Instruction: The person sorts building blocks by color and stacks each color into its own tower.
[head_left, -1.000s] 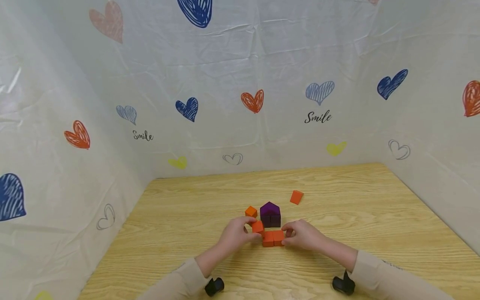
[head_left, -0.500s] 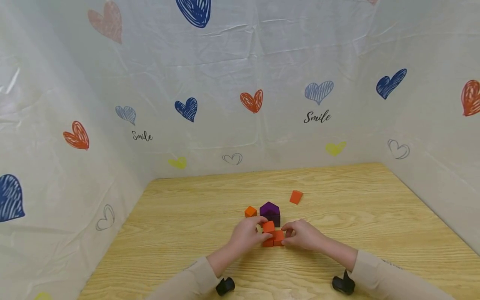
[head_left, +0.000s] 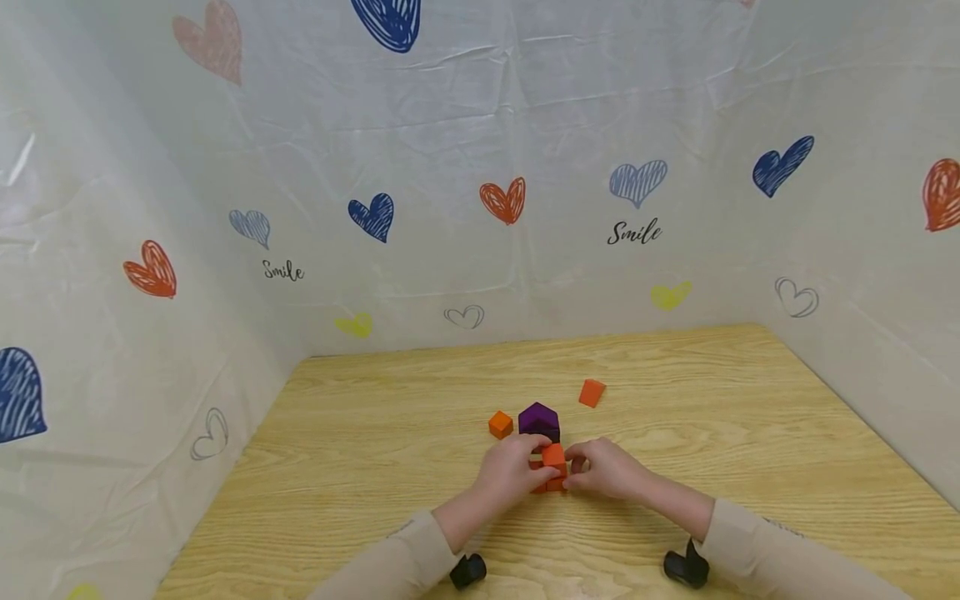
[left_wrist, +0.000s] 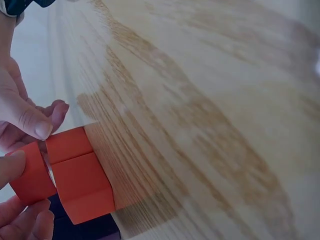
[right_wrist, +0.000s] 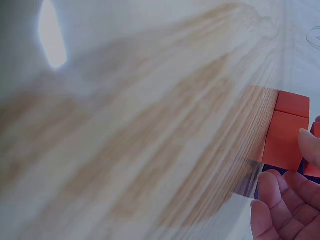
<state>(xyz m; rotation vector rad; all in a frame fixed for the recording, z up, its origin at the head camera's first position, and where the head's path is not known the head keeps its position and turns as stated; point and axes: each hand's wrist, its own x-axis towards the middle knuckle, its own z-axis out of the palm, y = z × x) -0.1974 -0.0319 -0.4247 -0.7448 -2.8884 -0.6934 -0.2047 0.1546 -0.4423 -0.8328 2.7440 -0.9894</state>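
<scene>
My left hand [head_left: 510, 475] pinches a red-orange cube [head_left: 553, 454] between thumb and fingers. That cube is close over the right one of two red-orange blocks [left_wrist: 82, 185] set side by side on the table. My right hand [head_left: 607, 471] holds the right-hand block [head_left: 556, 484] at its right end, its thumb on the near face and fingers toward the far side. The left hand partly covers the lower pair in the head view. Just behind them stands a purple pointed-roof block [head_left: 538, 417] on dark purple blocks [left_wrist: 82, 227].
An orange cube [head_left: 500, 425] sits left of the purple blocks. Farther back to the right lies another red-orange block [head_left: 592, 392]. The wooden table [head_left: 375, 417] meets a white curtain printed with hearts [head_left: 420, 275].
My left hand has carried its cube rightward, from left of the lower pair, across the left block, to over the right block. My right hand has stayed in place.
</scene>
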